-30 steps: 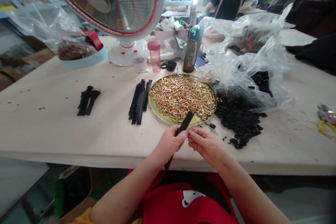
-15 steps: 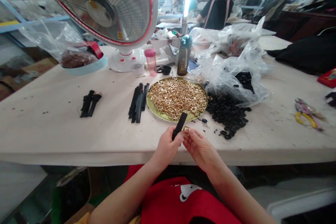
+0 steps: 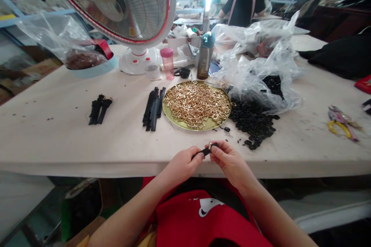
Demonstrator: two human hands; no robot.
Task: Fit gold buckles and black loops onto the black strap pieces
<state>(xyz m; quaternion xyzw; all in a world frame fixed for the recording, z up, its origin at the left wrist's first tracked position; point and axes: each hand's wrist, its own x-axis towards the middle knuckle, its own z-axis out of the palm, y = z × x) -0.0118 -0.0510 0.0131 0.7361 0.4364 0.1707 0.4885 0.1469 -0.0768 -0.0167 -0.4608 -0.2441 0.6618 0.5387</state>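
Watching remotely, I see the left hand (image 3: 188, 160) pinching the black strap (image 3: 205, 152), the right hand (image 3: 230, 159) gripping its tip beside the gold buckle (image 3: 210, 146), nearside of the tray (image 3: 173, 122); slack fingers could drop the buckle, a skewed strap could jam.

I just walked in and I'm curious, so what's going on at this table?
Someone's left hand holds a black strap, while the right hand pinches near its tip, where a small gold buckle sits against it; whether it's fully threaded, I can't tell. Beyond the hands, a round tray holds a pile of gold buckles. More black straps lie left of it, with a heap of small black pieces to its right.
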